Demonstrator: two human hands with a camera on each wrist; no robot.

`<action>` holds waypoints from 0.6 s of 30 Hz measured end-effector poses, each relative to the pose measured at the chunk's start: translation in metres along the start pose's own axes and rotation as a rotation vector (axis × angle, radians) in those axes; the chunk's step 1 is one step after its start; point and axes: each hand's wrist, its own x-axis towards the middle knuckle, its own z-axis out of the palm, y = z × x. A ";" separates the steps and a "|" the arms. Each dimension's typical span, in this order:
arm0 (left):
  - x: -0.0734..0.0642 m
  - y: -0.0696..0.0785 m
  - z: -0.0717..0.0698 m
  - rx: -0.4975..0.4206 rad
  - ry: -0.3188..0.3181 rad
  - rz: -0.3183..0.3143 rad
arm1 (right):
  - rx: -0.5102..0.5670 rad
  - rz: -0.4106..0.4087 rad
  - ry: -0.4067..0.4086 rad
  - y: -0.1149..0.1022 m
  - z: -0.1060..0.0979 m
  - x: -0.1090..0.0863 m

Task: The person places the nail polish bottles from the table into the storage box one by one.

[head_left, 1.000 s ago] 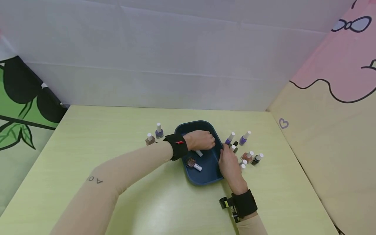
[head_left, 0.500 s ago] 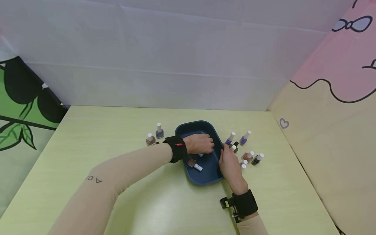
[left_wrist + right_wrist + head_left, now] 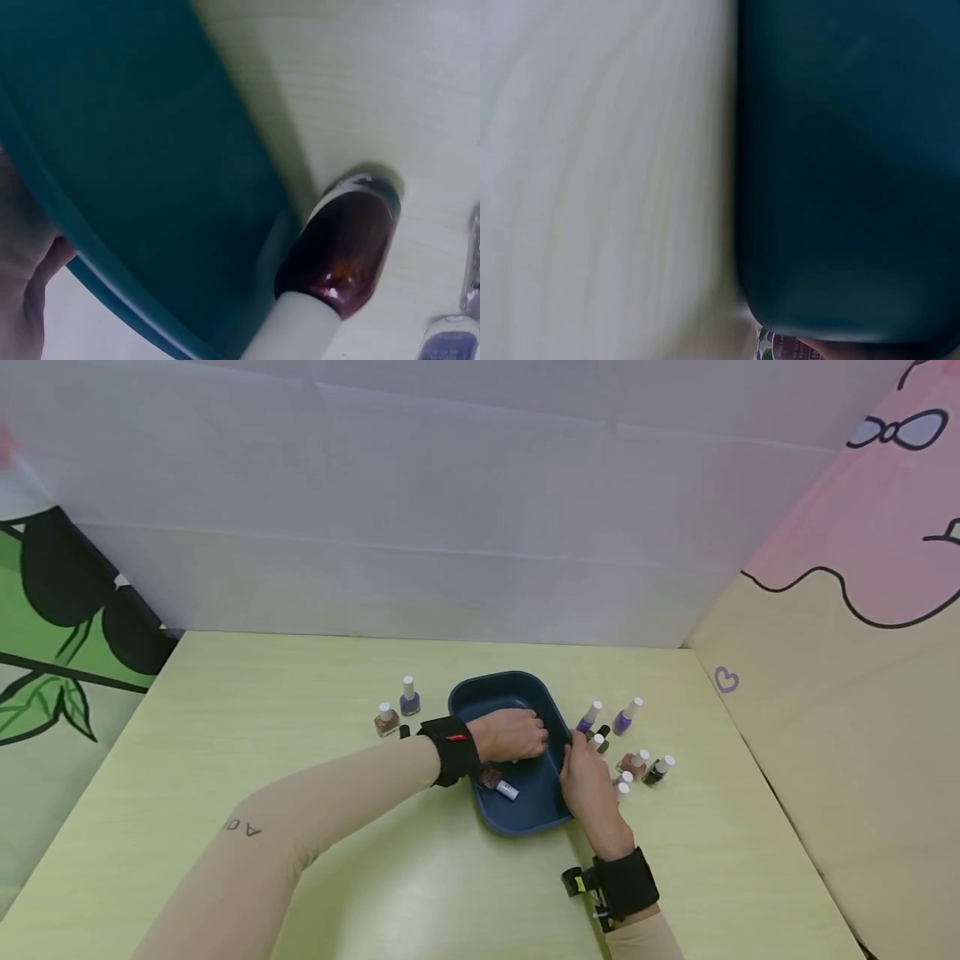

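Note:
My left hand reaches over the left rim into the dark blue tray, fingers bent downward; what lies under them is hidden. A nail polish bottle with brown-red polish and a white cap lies on its side in the tray, just below this hand. In the left wrist view, a dark red nail polish bottle stands outside the tray wall. My right hand grips the tray's right rim. Near its fingers stand several nail polish bottles, among them a purple one.
Right of the tray are another purple bottle, an orange-brown one and a dark one. On the left, a brown bottle and a blue-purple one stand on the pale wooden table.
My left hand has moved slightly toward me inside the tray, covering a white cap that showed beneath it. The right hand has stayed at the rim.

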 end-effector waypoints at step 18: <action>-0.035 -0.001 -0.004 -0.351 0.232 -0.288 | 0.003 0.000 -0.008 0.000 0.000 0.000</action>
